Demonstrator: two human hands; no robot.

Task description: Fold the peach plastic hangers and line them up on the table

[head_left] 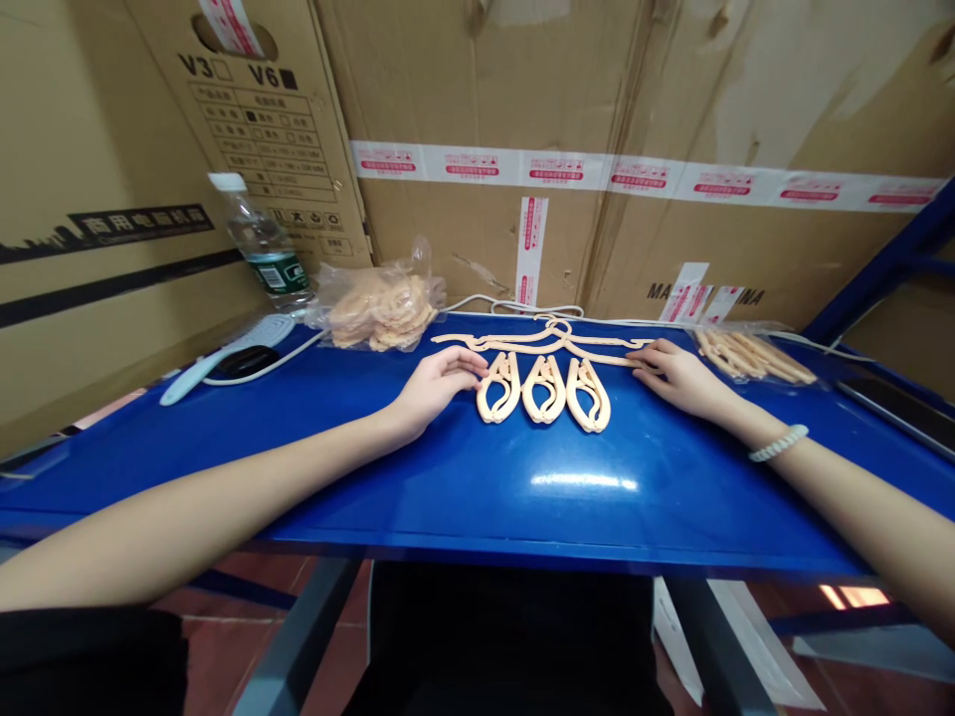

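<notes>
A peach plastic hanger [556, 344] lies flat on the blue table [522, 487], with three peach clips [543, 389] hanging side by side from its bar. My left hand [435, 385] rests at the hanger's left end, fingers curled loosely beside the leftmost clip. My right hand [677, 375] lies at the hanger's right end, fingers stretched along the bar and touching it. A white bead bracelet [778, 444] sits on my right wrist.
A clear bag of peach clips [382, 308] lies at back left, a bag of peach bars [753, 355] at back right. A water bottle [261, 244], a pale hairbrush [224, 356] and white cable stand left. Cardboard boxes [612, 139] wall the back.
</notes>
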